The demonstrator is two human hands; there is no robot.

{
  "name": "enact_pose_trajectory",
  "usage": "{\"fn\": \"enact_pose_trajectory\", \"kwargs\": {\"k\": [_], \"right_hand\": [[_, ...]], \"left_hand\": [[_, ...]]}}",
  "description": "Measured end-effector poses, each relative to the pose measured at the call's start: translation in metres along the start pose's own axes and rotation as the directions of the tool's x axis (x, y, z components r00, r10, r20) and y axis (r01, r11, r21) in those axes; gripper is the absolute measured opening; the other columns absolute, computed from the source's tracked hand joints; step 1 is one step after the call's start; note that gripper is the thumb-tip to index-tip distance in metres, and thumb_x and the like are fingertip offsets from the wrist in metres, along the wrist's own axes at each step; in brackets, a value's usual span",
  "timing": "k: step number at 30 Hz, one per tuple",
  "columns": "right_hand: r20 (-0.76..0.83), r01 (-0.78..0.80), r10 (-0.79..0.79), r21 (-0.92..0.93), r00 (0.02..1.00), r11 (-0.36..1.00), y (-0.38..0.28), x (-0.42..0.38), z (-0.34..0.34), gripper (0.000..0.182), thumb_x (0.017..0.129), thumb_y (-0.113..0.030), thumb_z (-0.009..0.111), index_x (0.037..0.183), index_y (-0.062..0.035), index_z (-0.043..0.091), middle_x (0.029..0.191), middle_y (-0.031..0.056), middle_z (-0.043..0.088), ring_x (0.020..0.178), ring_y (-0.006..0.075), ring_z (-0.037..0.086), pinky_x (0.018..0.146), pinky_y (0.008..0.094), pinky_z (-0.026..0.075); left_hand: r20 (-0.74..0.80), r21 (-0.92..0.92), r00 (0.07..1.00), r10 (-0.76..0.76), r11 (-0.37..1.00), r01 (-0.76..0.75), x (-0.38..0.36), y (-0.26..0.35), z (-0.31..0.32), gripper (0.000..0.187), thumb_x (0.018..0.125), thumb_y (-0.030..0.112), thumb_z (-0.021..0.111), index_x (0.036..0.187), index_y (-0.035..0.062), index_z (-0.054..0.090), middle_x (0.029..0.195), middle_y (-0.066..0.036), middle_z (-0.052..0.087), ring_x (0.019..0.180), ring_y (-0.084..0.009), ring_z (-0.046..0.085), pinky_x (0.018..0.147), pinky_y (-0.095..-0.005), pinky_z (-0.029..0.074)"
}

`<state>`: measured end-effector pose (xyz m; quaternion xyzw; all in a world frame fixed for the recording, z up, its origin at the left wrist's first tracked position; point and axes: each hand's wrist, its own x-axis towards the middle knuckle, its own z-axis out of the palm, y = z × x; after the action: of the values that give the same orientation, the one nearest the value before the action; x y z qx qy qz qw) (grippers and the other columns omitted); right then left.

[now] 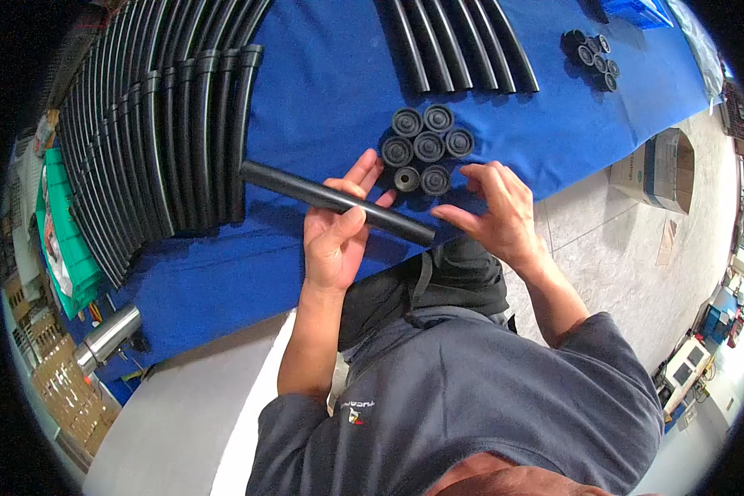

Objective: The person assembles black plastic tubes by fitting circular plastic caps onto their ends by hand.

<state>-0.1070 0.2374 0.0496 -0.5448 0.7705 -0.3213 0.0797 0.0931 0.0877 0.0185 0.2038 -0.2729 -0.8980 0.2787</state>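
My left hand (336, 236) grips a black tube (331, 198) near its middle, with the thumb across the top and some fingers stretched out beyond it. The tube slants down to the right over the blue cloth. My right hand (500, 207) is held beside the tube's right end, thumb and fingers apart, with nothing between them. Just above, between the hands, a cluster of round black caps (429, 146) rests on the cloth. One cap (406, 179) at its lower left looks smaller than the others.
Rows of black tubes (198, 132) lie at the left, and more tubes (459, 41) at the top. A second group of caps (595, 58) sits at the upper right. A metal cylinder (109, 337) and green bin (74, 240) are at the left edge; a cardboard box (665, 172) stands on the floor.
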Motion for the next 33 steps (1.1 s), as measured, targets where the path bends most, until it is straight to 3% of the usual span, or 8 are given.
{"fn": "enact_pose_trajectory", "kwargs": {"k": [7,14,17,21,25,27,29,33], "right_hand": [[-0.035,0.028,-0.019,0.303,0.999,0.953,-0.004,-0.013,-0.03,0.037,0.085,-0.015,0.085,0.113,0.0,0.068,0.083,0.0105,0.066,0.07,0.0206,0.066,0.065,0.0329,0.053],[0.491,-0.351,-0.136,0.764,0.86,0.541,-0.061,-0.011,0.034,0.063,0.086,-0.013,0.083,0.142,-0.0047,0.055,0.098,0.0084,0.068,0.08,0.0152,0.065,0.07,0.0311,0.055],[0.353,-0.222,-0.215,0.856,0.91,0.468,-0.071,0.0,0.067,0.049,0.088,-0.008,0.079,0.134,-0.0041,0.063,0.107,0.0095,0.073,0.081,0.013,0.065,0.071,0.0297,0.055],[0.465,-0.419,-0.293,0.884,0.836,0.207,-0.079,0.011,0.081,0.05,0.088,-0.004,0.078,0.136,-0.0055,0.065,0.114,0.0089,0.074,0.102,0.015,0.069,0.086,0.0312,0.054],[0.501,-0.416,-0.173,0.832,0.848,0.367,-0.075,0.014,0.079,0.043,0.09,-0.011,0.08,0.13,-0.0055,0.066,0.107,0.0086,0.075,0.096,0.0143,0.07,0.083,0.0317,0.054],[0.435,-0.361,-0.136,0.856,0.89,0.371,-0.074,0.011,0.081,0.041,0.088,-0.02,0.085,0.119,-0.0027,0.065,0.096,0.0065,0.073,0.09,0.0142,0.069,0.08,0.0314,0.053],[0.294,-0.231,-0.127,0.902,0.947,0.366,-0.074,0.007,0.088,0.043,0.086,-0.024,0.087,0.115,-0.0019,0.064,0.092,0.0054,0.071,0.087,0.0135,0.067,0.079,0.0311,0.053],[0.307,-0.27,-0.064,0.905,0.95,0.328,-0.072,0.01,0.086,0.044,0.086,-0.026,0.087,0.114,-0.0023,0.063,0.086,0.0027,0.067,0.079,0.0103,0.063,0.071,0.028,0.05]], "left_hand": [[0.032,-0.082,0.992,0.124,0.989,-0.121,-0.038,0.013,0.0,0.031,0.092,0.01,0.075,0.12,0.0061,0.062,0.15,-0.026,0.051,0.142,-0.0395,0.049,0.114,-0.0574,0.047],[-0.219,-0.225,0.975,0.043,0.97,-0.094,-0.094,0.021,-0.016,0.041,0.1,0.026,0.07,0.136,0.0086,0.057,0.145,-0.024,0.056,0.133,-0.0375,0.058,0.106,-0.0514,0.056],[-0.314,-0.183,0.949,0.017,0.98,-0.078,-0.107,0.027,-0.027,0.046,0.104,0.033,0.064,0.136,0.0018,0.056,0.136,-0.02,0.064,0.126,-0.032,0.063,0.102,-0.0481,0.059],[-0.294,0.207,0.953,-0.074,0.969,0.139,-0.121,0.043,-0.022,0.038,0.104,0.031,0.065,0.118,-0.0042,0.063,0.119,-0.019,0.071,0.107,-0.0271,0.071,0.082,-0.0393,0.064],[-0.103,0.952,0.949,0.299,0.307,0.006,-0.132,0.057,0.006,0.026,0.091,0.012,0.08,0.105,-0.0023,0.064,0.113,-0.02,0.071,0.104,-0.0299,0.071,0.082,-0.0385,0.059],[0.35,0.936,0.838,0.419,-0.199,-0.291,-0.111,0.07,0.006,0.034,0.083,0.005,0.085,0.108,-0.0009,0.063,0.115,-0.02,0.07,0.108,-0.0342,0.069,0.089,-0.0419,0.057],[0.416,0.852,0.843,0.341,-0.472,-0.229,-0.088,0.077,0.011,0.059,0.074,0.0,0.088,0.123,0.0032,0.058,0.131,-0.02,0.065,0.123,-0.0403,0.061,0.104,-0.0486,0.048],[0.299,0.928,0.925,0.233,-0.298,-0.225,-0.072,0.079,-0.008,0.055,0.069,-0.005,0.086,0.118,0.0033,0.062,0.123,-0.018,0.068,0.111,-0.0346,0.068,0.099,-0.0428,0.053]]}}
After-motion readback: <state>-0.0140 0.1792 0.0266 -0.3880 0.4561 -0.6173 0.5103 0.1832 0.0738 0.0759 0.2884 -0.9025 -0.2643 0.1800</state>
